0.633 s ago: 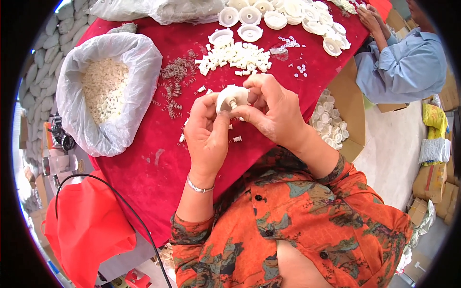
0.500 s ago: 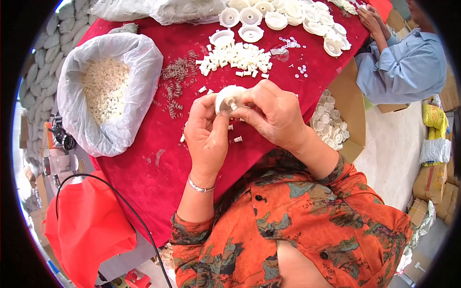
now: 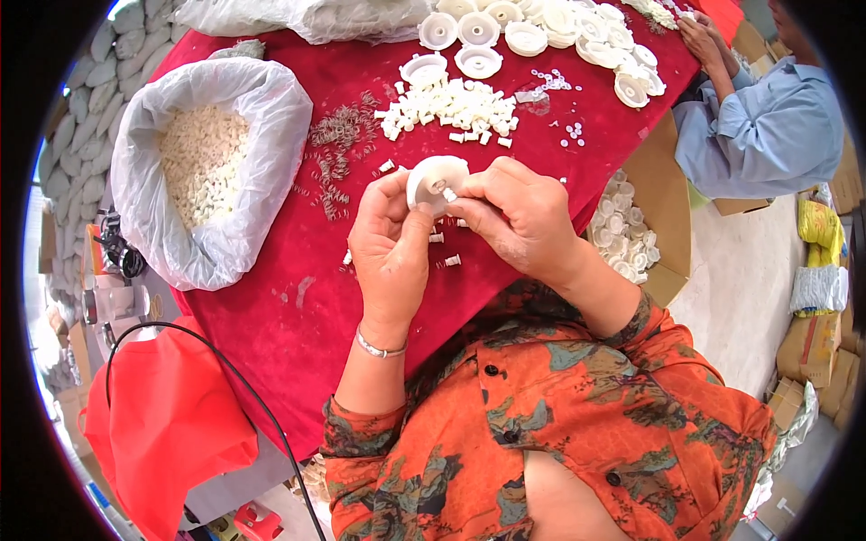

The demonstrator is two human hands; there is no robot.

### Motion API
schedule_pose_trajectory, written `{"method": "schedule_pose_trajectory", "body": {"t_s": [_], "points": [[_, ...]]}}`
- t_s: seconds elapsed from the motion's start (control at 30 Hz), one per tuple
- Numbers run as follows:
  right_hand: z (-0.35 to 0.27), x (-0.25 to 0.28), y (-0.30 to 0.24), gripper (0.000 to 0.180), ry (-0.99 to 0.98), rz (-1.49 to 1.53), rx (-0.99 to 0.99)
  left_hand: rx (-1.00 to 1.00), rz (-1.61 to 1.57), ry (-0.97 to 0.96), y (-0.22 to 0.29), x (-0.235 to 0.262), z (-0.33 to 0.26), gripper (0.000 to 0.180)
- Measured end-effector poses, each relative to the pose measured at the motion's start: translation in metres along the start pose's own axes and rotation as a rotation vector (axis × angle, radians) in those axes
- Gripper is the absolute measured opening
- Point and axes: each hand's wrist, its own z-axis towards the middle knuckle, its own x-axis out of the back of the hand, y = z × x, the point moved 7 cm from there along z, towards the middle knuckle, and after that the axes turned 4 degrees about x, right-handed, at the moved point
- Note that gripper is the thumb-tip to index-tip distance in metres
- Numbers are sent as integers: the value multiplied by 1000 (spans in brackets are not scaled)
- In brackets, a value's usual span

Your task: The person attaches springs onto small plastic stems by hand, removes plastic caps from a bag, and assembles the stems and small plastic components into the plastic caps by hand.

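Observation:
My left hand [image 3: 391,251] is closed on the edge of a white round plastic cap [image 3: 437,175], holding it tilted above the red cloth. A hole shows at the cap's middle. Thumb and forefinger of my right hand [image 3: 528,215] pinch a small white plastic plug [image 3: 449,194] at that hole; how far it sits inside cannot be made out. Under and around my hands lie several loose plugs fitted with springs [image 3: 452,261]. Farther off are a heap of small white plugs [image 3: 451,108] and a scatter of thin metal springs [image 3: 336,149].
A plastic-lined bag of small pale pieces [image 3: 203,162] stands at left. White caps [image 3: 526,38] and tiny rings [image 3: 573,135] lie at the far side. A cardboard box [image 3: 667,171] of caps is at right, near a person in blue [image 3: 762,126]. A black cable [image 3: 244,394] crosses at lower left.
My right fingers and the plug have shifted slightly right relative to the cap, baring more of its middle hole. The cap stays in my left hand, and the whole view has moved a little.

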Motion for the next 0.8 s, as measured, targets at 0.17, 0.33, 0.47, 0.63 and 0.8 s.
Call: {"method": "schedule_pose_trajectory", "body": {"t_s": [0.17, 0.33, 0.47, 0.63, 0.8], "points": [[-2, -5, 4, 12, 2, 42, -66, -6, 28, -40, 0, -2, 0, 30], [-1, -5, 4, 11, -4, 87, -110, -9, 21, -37, 0, -2, 0, 30], [-1, -6, 5, 10, 17, 82, -100, -35, 60, -57, 3, -5, -1, 28], [-3, -7, 7, 9, 33, 105, -124, -56, 71, -87, 5, -7, -1, 27], [-4, -8, 13, 10, 31, 147, -188, -105, 156, -111, 5, -8, -2, 27]]}}
